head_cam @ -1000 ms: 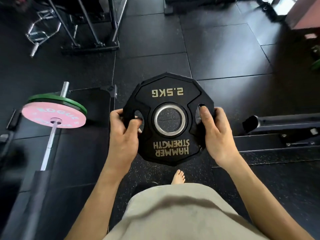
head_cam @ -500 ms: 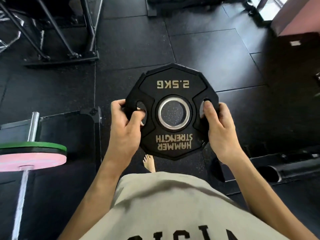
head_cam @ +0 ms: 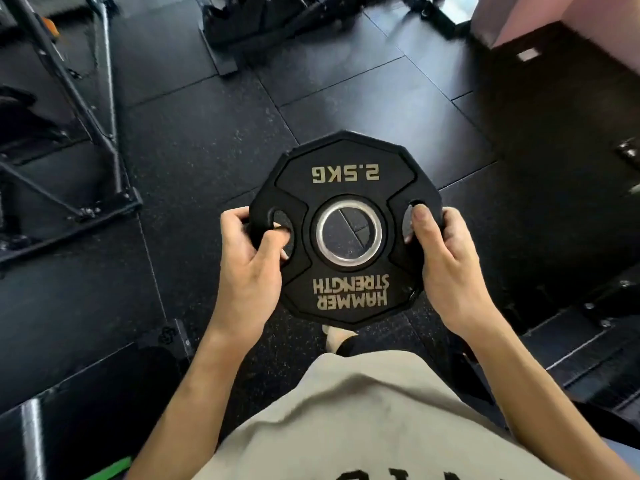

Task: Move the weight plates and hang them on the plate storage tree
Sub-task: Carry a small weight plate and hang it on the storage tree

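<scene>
A black 2.5 kg weight plate (head_cam: 346, 188) with gold lettering and a silver centre ring is held flat in front of my body, above the floor. My left hand (head_cam: 247, 271) grips its left edge, thumb through the left handle slot. My right hand (head_cam: 446, 268) grips the right edge, thumb lying in the right slot. No plate storage tree is recognisable in view.
Black rubber floor tiles (head_cam: 363, 81) spread ahead. A black metal rack frame (head_cam: 104, 140) stands at the left, another machine base (head_cam: 249, 26) at the top. A barbell end (head_cam: 33, 441) and green plate edge (head_cam: 107, 469) show bottom left. A pink block (head_cam: 568, 15) sits top right.
The view has swung right and forward with the plate still held in both hands. The barbell with the pink and green plates has slid down out of the left side.
</scene>
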The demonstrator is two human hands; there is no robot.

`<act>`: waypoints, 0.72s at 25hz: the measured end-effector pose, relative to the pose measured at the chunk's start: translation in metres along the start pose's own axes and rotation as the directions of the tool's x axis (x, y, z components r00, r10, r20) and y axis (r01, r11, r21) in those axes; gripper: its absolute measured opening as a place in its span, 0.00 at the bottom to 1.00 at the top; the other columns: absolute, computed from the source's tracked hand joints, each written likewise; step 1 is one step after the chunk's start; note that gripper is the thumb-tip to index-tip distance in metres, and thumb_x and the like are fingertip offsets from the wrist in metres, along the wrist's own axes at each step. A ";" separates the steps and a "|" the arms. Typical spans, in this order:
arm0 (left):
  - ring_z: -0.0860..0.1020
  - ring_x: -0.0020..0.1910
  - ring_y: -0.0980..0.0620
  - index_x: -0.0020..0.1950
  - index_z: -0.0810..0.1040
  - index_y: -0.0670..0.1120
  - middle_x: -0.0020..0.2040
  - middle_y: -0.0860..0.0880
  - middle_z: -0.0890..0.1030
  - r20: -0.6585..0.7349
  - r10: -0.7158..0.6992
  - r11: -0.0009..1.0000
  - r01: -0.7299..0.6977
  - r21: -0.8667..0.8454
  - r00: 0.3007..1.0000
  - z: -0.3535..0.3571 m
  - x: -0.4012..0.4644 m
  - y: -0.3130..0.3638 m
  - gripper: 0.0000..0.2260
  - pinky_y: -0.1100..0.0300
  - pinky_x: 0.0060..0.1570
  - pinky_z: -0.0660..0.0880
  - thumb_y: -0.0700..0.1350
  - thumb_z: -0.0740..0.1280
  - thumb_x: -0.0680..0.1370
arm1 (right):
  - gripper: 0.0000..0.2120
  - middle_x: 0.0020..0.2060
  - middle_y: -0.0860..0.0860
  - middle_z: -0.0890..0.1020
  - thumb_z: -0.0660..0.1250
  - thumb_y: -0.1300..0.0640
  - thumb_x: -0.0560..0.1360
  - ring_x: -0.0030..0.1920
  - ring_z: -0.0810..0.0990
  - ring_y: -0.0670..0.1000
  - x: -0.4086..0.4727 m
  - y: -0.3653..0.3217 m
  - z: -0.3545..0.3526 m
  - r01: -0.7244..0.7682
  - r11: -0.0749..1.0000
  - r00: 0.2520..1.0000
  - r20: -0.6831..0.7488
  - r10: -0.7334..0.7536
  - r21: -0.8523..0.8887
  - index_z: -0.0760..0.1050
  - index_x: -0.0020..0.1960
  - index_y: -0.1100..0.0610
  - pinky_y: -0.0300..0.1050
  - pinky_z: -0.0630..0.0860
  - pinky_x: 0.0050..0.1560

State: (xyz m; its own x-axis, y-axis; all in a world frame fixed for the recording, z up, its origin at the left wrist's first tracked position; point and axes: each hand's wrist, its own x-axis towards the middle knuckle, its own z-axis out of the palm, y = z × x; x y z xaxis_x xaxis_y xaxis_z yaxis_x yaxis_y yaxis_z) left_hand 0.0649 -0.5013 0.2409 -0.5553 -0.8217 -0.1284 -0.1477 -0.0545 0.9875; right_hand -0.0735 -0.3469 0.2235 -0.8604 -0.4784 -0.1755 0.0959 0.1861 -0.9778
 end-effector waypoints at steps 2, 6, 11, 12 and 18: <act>0.74 0.35 0.63 0.51 0.68 0.49 0.39 0.55 0.76 0.028 0.011 1.000 -0.011 0.009 1.000 0.017 0.054 0.006 0.07 0.68 0.38 0.73 0.40 0.64 0.76 | 0.17 0.36 0.45 0.76 0.61 0.38 0.77 0.36 0.74 0.42 0.050 -0.005 0.008 0.002 1.000 1.000 -0.004 -0.002 0.009 0.69 0.46 0.53 0.44 0.71 0.42; 0.75 0.36 0.62 0.51 0.69 0.50 0.40 0.54 0.76 0.051 -0.025 0.999 0.023 0.040 0.998 0.059 0.165 0.030 0.08 0.65 0.39 0.74 0.43 0.64 0.74 | 0.20 0.34 0.42 0.77 0.61 0.35 0.73 0.36 0.75 0.41 0.158 -0.028 0.016 -0.037 0.999 0.999 -0.036 0.037 0.005 0.70 0.46 0.52 0.46 0.72 0.42; 0.75 0.37 0.59 0.51 0.70 0.52 0.37 0.57 0.77 0.134 -0.040 0.998 0.034 0.048 0.990 0.118 0.283 0.050 0.10 0.57 0.42 0.74 0.46 0.64 0.72 | 0.19 0.35 0.44 0.76 0.61 0.34 0.74 0.35 0.75 0.40 0.271 -0.052 0.010 -0.079 0.997 0.991 -0.110 0.081 0.023 0.69 0.46 0.51 0.42 0.73 0.40; 0.75 0.38 0.58 0.51 0.70 0.52 0.37 0.56 0.77 0.159 -0.044 0.998 0.037 0.045 0.986 0.132 0.308 0.053 0.10 0.56 0.43 0.73 0.46 0.64 0.72 | 0.19 0.35 0.44 0.76 0.60 0.35 0.73 0.34 0.74 0.38 0.295 -0.056 0.008 -0.087 0.996 0.986 -0.141 0.090 0.025 0.68 0.46 0.52 0.39 0.72 0.38; 0.74 0.37 0.58 0.52 0.69 0.52 0.34 0.60 0.78 0.341 -0.018 0.999 0.007 0.032 0.940 0.233 0.485 0.071 0.10 0.55 0.42 0.73 0.46 0.64 0.72 | 0.21 0.30 0.40 0.77 0.59 0.39 0.73 0.31 0.74 0.35 0.461 -0.076 -0.003 -0.076 0.997 0.943 -0.321 0.082 0.032 0.69 0.47 0.58 0.29 0.70 0.33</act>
State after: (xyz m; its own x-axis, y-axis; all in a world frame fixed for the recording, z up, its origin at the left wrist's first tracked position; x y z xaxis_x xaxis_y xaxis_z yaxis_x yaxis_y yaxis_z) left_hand -0.4054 -0.7715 0.2280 -0.7983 -0.5779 -0.1693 -0.1777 -0.0425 0.9832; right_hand -0.4790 -0.5789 0.2173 -0.9646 -0.1602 -0.2094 0.1773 0.1940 -0.9649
